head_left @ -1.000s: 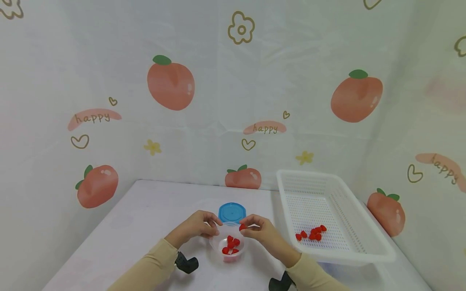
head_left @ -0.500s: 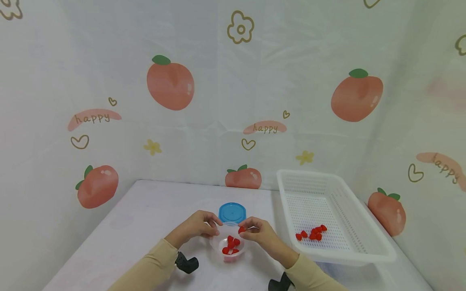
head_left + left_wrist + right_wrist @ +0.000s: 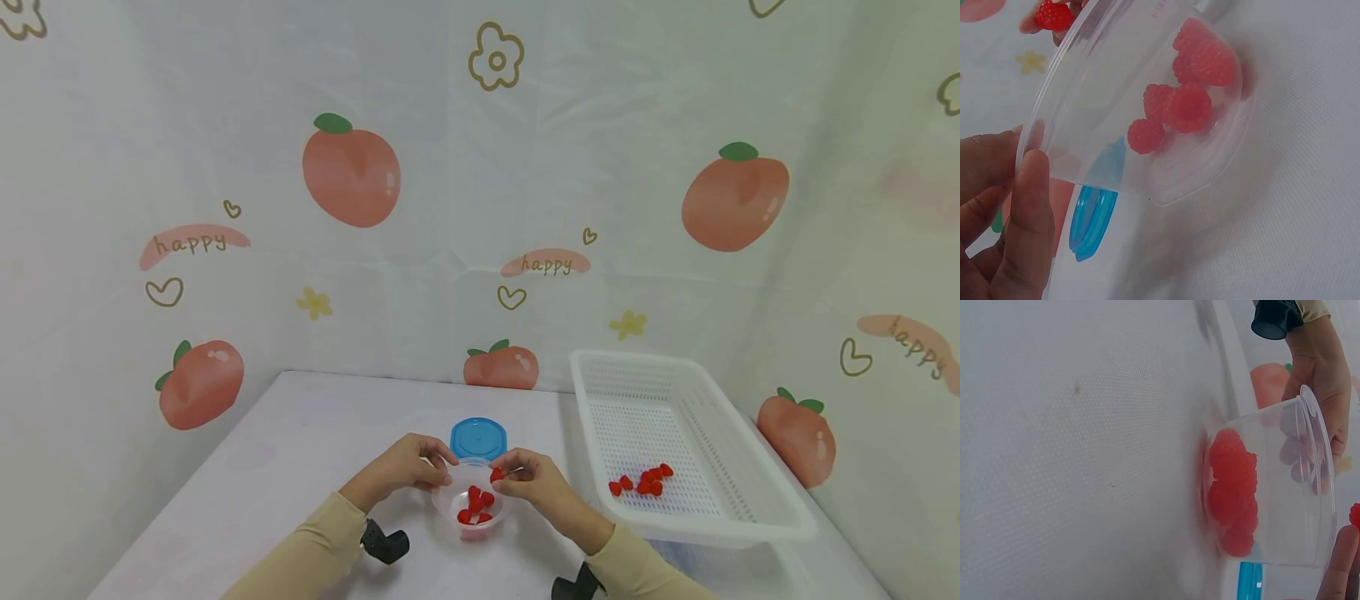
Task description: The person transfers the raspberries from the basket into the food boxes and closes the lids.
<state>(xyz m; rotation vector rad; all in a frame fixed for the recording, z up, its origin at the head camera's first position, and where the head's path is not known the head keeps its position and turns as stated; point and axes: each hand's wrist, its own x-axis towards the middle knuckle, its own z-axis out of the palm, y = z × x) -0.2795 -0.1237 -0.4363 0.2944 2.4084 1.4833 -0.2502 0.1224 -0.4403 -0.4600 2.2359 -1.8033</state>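
A clear plastic tub (image 3: pixel 444 505) stands on the table with several red raspberries (image 3: pixel 1188 107) on its bottom. My left hand (image 3: pixel 408 468) pinches the tub's rim between thumb and fingers, as the left wrist view shows. Over the right side of the rim, my right hand (image 3: pixel 542 482) holds one raspberry (image 3: pixel 497 474) between thumb and fingertips. In the right wrist view only part of that hand and a bit of the raspberry (image 3: pixel 1355 514) show at the right edge. Just behind the tub lies its blue lid (image 3: pixel 478 438).
To the right stands a white perforated basket (image 3: pixel 772 530) with several raspberries (image 3: pixel 651 481) near its front left. A patterned curtain (image 3: pixel 420 317) hangs behind the white table (image 3: pixel 247 500). Black wrist devices (image 3: pixel 386 543) sit under both forearms.
My right hand has shifted slightly down and left with the raspberry, closer over the tub. The left hand stays on the rim.
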